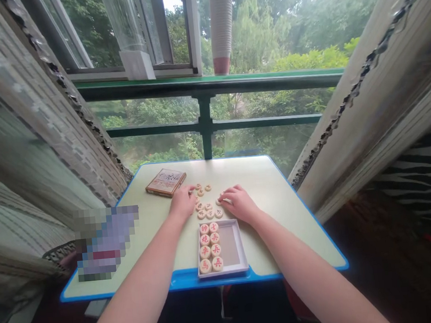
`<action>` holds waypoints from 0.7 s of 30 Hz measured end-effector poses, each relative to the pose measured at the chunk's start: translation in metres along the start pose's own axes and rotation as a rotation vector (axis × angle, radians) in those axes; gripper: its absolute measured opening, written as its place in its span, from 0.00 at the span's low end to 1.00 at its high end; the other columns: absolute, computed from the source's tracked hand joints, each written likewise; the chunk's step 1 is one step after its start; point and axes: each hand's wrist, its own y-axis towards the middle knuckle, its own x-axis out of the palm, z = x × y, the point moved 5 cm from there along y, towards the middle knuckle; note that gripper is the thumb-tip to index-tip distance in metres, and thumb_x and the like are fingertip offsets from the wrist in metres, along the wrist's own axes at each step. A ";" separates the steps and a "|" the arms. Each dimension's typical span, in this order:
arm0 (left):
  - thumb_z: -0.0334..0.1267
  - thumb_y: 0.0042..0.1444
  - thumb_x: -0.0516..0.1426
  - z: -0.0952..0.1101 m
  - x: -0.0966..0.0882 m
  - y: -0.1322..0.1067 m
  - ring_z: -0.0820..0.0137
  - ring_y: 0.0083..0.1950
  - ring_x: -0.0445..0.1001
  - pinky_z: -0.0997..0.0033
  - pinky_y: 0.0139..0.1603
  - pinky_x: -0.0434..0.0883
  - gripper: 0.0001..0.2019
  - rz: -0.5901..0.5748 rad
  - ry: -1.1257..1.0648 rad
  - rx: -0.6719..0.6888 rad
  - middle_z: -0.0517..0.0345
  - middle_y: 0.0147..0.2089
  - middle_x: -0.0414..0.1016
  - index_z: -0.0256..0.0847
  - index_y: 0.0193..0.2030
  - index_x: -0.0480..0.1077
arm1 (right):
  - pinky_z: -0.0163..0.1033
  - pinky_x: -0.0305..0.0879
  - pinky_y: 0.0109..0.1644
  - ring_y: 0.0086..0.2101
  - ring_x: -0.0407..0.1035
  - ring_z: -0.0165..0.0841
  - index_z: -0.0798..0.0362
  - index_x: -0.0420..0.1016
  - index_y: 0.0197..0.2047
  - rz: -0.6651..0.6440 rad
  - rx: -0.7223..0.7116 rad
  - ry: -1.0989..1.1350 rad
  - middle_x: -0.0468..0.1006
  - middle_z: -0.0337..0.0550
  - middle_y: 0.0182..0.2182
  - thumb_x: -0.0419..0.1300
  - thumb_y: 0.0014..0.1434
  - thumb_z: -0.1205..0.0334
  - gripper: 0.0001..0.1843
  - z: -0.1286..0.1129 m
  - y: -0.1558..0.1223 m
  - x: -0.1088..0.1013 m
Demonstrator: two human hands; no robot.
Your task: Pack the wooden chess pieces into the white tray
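Small round wooden xiangqi pieces (210, 213) with dark characters lie loosely grouped in the middle of the table. At the left edge of this group is my left hand (183, 203), its index finger reaching forward and its fingers apart beside the pieces. My right hand (240, 203) is on the right side, with thumb and fingertips closed at a single xiangqi piece (218, 201) that they partly cover. Nearer to me stands an open shallow box (240, 245). Red-lettered xiangqi pieces (216, 250) fill two columns on its left side; its right part shows a bare bottom.
A brown lidded flat box (165, 181) lies at the back left of the blue-edged table (289, 225). A pixelated item (107, 246) rests at the left edge. Curtains (325, 121) hang on both sides, and a green railing (205, 127) runs behind.
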 end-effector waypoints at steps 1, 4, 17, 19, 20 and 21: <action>0.25 0.45 0.51 -0.002 0.001 0.001 0.65 0.42 0.74 0.67 0.48 0.69 0.17 -0.011 -0.045 -0.035 0.50 0.42 0.77 0.36 0.42 0.73 | 0.39 0.60 0.46 0.36 0.62 0.34 0.49 0.79 0.35 0.000 -0.002 0.004 0.78 0.42 0.36 0.58 0.55 0.62 0.07 0.000 0.000 0.000; 0.24 0.44 0.52 -0.010 0.003 0.005 0.66 0.41 0.75 0.69 0.46 0.70 0.17 -0.038 -0.220 -0.131 0.52 0.39 0.78 0.36 0.41 0.74 | 0.39 0.60 0.46 0.37 0.62 0.34 0.49 0.79 0.35 0.000 -0.005 0.016 0.78 0.42 0.36 0.58 0.55 0.64 0.08 0.001 0.000 0.000; 0.22 0.38 0.48 -0.022 0.006 0.007 0.67 0.44 0.75 0.67 0.48 0.70 0.22 -0.172 -0.560 -0.163 0.49 0.42 0.78 0.33 0.40 0.74 | 0.45 0.52 0.52 0.45 0.64 0.36 0.47 0.79 0.38 -0.165 -0.070 0.089 0.78 0.40 0.41 0.51 0.60 0.57 0.14 -0.019 -0.002 -0.004; 0.22 0.38 0.47 -0.018 0.008 0.007 0.67 0.46 0.74 0.67 0.50 0.70 0.23 -0.202 -0.573 -0.136 0.50 0.44 0.77 0.34 0.41 0.74 | 0.44 0.52 0.52 0.43 0.64 0.35 0.48 0.79 0.37 -0.130 -0.057 0.088 0.79 0.40 0.41 0.52 0.60 0.58 0.14 -0.015 -0.001 -0.007; 0.22 0.38 0.47 -0.016 0.008 0.007 0.67 0.47 0.74 0.68 0.50 0.69 0.23 -0.215 -0.561 -0.118 0.51 0.45 0.77 0.35 0.41 0.74 | 0.44 0.52 0.52 0.43 0.64 0.35 0.48 0.79 0.38 -0.112 -0.051 0.085 0.78 0.41 0.41 0.52 0.59 0.59 0.13 -0.013 -0.001 -0.008; 0.23 0.39 0.47 -0.014 0.009 0.006 0.67 0.47 0.74 0.68 0.50 0.69 0.23 -0.226 -0.533 -0.098 0.51 0.45 0.77 0.35 0.41 0.74 | 0.44 0.53 0.52 0.43 0.64 0.35 0.48 0.78 0.40 -0.097 -0.043 0.081 0.78 0.41 0.42 0.53 0.59 0.60 0.13 -0.012 -0.001 -0.008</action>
